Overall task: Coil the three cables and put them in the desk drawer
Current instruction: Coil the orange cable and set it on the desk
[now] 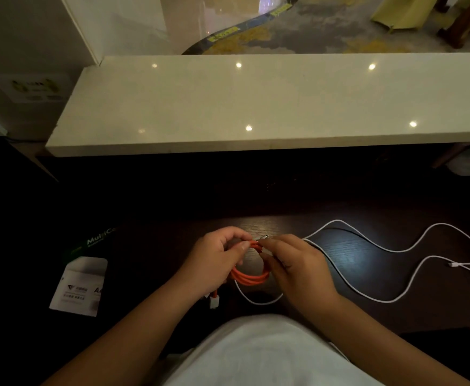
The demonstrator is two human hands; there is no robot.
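An orange cable [249,277] is looped into a small coil just above the dark wooden desk [353,257]. My left hand [217,257] grips the coil's left side, and its white-tipped plug [214,302] dangles below. My right hand [295,263] pinches the cable's other end at the top of the coil. A long white cable [395,250] lies uncoiled in wavy loops on the desk to the right, its plugs at the far right edge. A thin dark cable [348,231] seems to lie alongside it, hard to make out. No drawer is visible.
A white paper packet [79,288] lies on the desk at the left, with a green-lettered dark package [94,240] behind it. A pale stone ledge [256,107] runs across beyond the desk. My white shirt fills the bottom of the view.
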